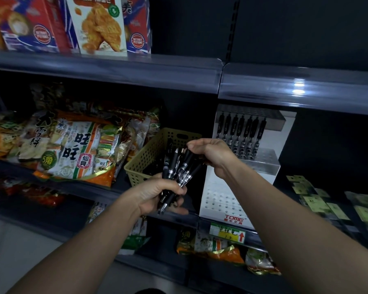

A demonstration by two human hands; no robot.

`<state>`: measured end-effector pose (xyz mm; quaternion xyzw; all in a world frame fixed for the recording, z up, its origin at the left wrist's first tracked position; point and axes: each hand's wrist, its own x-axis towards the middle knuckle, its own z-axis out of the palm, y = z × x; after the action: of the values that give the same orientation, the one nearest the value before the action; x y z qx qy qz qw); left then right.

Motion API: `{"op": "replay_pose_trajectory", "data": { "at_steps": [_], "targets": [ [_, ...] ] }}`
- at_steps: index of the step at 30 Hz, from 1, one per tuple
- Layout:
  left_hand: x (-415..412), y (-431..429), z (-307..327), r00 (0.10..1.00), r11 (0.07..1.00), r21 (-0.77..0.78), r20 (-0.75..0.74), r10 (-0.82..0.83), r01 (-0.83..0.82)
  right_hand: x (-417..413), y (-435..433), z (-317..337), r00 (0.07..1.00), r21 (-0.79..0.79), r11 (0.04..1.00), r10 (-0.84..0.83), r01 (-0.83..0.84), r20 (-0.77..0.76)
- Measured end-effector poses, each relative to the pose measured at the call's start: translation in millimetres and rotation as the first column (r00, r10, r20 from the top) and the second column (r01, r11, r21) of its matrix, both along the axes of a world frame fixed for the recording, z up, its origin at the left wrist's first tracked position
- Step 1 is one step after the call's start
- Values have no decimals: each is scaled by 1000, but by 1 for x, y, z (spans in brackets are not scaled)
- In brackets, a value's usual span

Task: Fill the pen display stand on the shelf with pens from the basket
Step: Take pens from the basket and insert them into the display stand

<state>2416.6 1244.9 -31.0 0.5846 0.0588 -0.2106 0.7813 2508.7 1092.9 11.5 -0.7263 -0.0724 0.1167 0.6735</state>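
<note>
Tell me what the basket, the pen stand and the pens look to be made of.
Basket: matte tan plastic, judging by moulded perforations and handle slot. Pen stand: white, likely plastic, with hole rows; clear, acrylic-looking upper tiers. Pens: glossy black plastic, silvery bands, maybe metal.

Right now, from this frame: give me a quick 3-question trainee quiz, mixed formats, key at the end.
1. True or false: the left hand grips a bundle of black pens.
2. Where is the tan basket relative to the white display stand? A) to its left B) to its right C) on the shelf above
3. Fill in: the right hand pinches the ___ ends of pens in the bundle.
Key: 1 true; 2 A; 3 top.
</note>
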Motion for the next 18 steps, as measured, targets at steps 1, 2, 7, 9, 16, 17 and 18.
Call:
{"op": "replay_pose_trajectory", "data": {
  "at_steps": [1, 2, 7, 9, 16, 17, 18],
  "targets": [
    [0, 2, 1, 1000, 1000, 10, -2, 7, -7, 1, 1, 1, 1000, 26, 1000, -9, 9, -13],
    [-1, 4, 2, 1000, 1000, 27, 4, 11, -11, 1, 3, 2, 999, 66, 998, -18, 20, -32],
    [3, 15, 10, 997, 987, 158, 67, -25, 14, 4, 13, 11, 993, 135, 985, -103, 111, -65],
    [5, 21, 11, 995, 980, 194, 88, -50, 33, 11, 14, 15, 982, 156, 971, -166, 179, -89],
    [14, 32, -4, 979, 976, -69, 8, 205, -204, 18, 21, 24, 930, 418, 842, -366, 341, -22],
    [16, 30, -5, 970, 963, -117, -12, 241, -241, 14, 25, 24, 919, 449, 828, -392, 336, 34],
    [18, 28, -4, 960, 946, -165, -39, 276, -279, 11, 30, 24, 905, 461, 826, -414, 326, 102]
  ]
}}
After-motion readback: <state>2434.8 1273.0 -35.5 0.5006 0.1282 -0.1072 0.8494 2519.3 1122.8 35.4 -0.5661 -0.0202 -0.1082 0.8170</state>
